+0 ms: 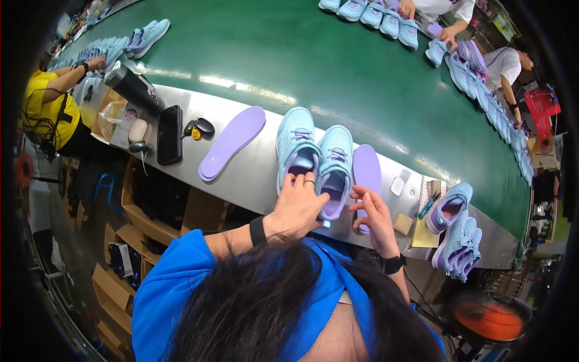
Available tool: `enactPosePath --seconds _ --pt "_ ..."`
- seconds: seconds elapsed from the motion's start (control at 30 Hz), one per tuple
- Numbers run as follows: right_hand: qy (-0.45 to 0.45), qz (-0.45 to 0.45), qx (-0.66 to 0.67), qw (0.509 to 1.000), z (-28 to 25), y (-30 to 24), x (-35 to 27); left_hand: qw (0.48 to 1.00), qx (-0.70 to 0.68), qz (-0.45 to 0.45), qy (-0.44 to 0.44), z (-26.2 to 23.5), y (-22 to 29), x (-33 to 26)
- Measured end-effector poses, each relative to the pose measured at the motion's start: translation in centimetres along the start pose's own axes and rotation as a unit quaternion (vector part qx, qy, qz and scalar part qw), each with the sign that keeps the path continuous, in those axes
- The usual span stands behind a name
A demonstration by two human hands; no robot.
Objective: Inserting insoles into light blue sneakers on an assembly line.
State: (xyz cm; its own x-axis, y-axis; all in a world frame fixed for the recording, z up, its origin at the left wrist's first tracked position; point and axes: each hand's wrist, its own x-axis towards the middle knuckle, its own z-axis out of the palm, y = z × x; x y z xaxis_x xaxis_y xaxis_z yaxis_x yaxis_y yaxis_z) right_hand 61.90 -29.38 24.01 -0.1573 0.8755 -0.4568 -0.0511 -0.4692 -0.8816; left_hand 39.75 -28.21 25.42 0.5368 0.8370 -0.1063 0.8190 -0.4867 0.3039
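Observation:
Two light blue sneakers with purple lining stand side by side on the steel ledge (pixel 253 175) in front of me: the left sneaker (pixel 294 145) and the right sneaker (pixel 336 163). My left hand (pixel 298 205) grips their heel ends, fingers over the collars. My right hand (pixel 374 214) holds the near end of a purple insole (pixel 366 169) lying just right of the right sneaker. A second purple insole (pixel 232 142) lies apart to the left.
A green conveyor belt (pixel 338 66) runs behind the ledge, carrying more blue sneakers (pixel 371 12). A stack of sneakers (pixel 455 232) sits at right, a black phone (pixel 169 134) and a bottle (pixel 134 86) at left. Other workers' hands (pixel 447 33) reach in beyond the belt.

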Motion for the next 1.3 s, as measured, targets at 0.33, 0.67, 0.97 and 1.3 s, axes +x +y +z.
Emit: enactPosePath --seconds 0.33,0.67,0.97,1.3 --pt "0.4 -0.196 -0.526 0.724 -8.4 0.3 -1.3 0.99 0.075 -0.014 0.118 -14.4 -10.4 4.3" --pt "0.54 -0.011 -0.592 0.599 -14.2 0.6 -5.3 0.86 0.208 -0.177 0.431 -16.1 -27.3 8.8" --pt "0.584 -0.117 -0.381 0.707 -15.6 1.2 -10.1 0.95 -0.083 0.034 0.298 -3.9 -9.5 8.8" --pt "0.527 0.039 -0.596 0.605 -17.7 5.7 -14.0 0.973 -0.156 0.115 0.129 1.6 -1.1 5.7"
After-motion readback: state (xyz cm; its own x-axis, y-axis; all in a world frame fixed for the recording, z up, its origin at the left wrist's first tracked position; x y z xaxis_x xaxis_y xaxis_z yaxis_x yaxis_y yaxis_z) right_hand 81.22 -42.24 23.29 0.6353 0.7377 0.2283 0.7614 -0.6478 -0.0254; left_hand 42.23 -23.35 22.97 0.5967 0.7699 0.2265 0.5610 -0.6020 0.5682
